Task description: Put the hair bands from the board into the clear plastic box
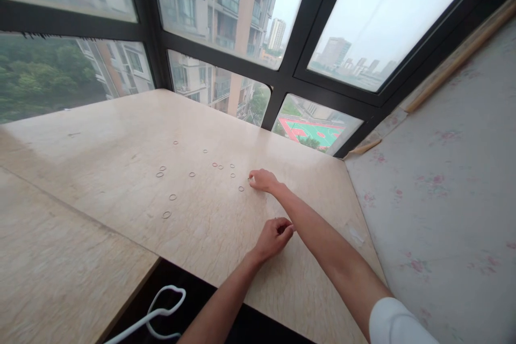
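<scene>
Several small, thin rings lie scattered over the beige marbled counter. Among them are a reddish ring, a larger ring towards the front and a dark ring just left of my right hand. That hand is low at the counter, its fingertips closed in a pinch on what looks like another small ring. Nearer to me, my left hand rests with curled fingers beside my right forearm. Whatever its fingers hold, if anything, is hidden.
Dark-framed windows border the counter's far side. A flower-patterned wall rises at the right. Below the front edge, a white looped tube or cable shows in a dark gap. A clear scrap lies near the wall.
</scene>
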